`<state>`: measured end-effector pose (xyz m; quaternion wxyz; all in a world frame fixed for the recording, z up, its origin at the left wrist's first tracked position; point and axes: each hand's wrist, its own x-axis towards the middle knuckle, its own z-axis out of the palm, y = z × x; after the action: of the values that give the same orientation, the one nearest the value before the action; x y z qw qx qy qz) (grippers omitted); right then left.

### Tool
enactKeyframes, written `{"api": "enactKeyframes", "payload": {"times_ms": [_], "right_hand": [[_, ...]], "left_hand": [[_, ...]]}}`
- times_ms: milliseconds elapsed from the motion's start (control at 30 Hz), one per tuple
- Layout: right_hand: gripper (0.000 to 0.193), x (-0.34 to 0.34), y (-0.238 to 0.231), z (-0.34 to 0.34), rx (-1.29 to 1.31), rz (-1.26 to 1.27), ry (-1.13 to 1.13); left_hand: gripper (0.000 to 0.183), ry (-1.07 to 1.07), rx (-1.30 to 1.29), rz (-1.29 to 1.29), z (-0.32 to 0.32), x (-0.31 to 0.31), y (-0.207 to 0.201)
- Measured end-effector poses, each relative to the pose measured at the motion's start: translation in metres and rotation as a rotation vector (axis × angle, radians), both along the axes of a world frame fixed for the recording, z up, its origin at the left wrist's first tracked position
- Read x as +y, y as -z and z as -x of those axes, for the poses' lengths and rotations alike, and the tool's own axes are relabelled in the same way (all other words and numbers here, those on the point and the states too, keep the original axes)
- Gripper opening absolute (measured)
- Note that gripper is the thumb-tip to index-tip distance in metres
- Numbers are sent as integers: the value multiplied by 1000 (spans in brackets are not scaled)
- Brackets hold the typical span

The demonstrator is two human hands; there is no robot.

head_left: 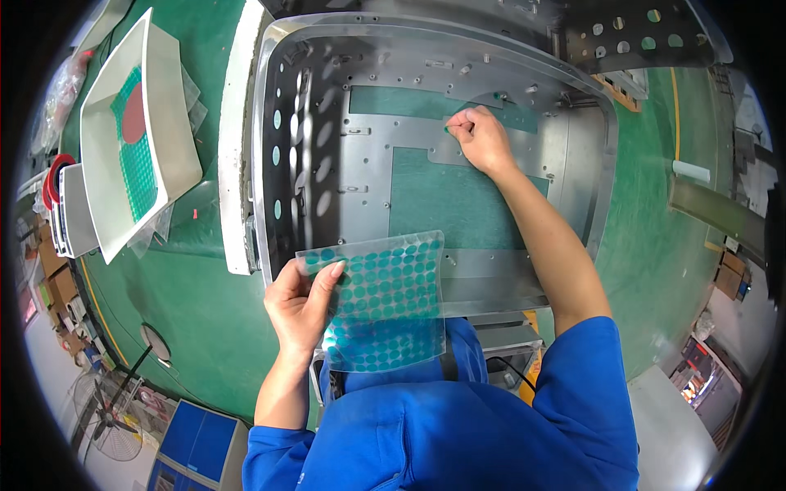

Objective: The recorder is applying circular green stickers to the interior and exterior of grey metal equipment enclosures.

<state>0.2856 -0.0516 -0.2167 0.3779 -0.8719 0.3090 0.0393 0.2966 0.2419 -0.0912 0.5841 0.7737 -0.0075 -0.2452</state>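
My left hand (304, 304) pinches the upper left corner of a clear sheet of green round stickers (385, 282), thumb on top. The sheet hangs over the near edge of a large metal housing (368, 176) with a raised rim and cut-out openings. My right hand (481, 139) reaches into the housing, thumb and forefinger pinched together at the metal strip between two openings. A small green round sticker (447, 128) shows at those fingertips. Whether it touches the metal, I cannot tell.
A white bin (184, 155) at the left holds green sticker sheets (139, 176) and a red disc (133, 114). A perforated metal part (634, 37) stands beyond the housing's far right corner. A fan (110, 421) and blue cabinet (196, 442) are at the lower left.
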Motion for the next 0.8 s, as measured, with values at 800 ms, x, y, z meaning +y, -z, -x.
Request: {"api": "enactKeyframes", "payload": {"times_ms": [800], "right_hand": [[23,-7,-28,-7,-73,-205,68]], "left_hand": [[7,-73,14,113,3,0,-13]]}}
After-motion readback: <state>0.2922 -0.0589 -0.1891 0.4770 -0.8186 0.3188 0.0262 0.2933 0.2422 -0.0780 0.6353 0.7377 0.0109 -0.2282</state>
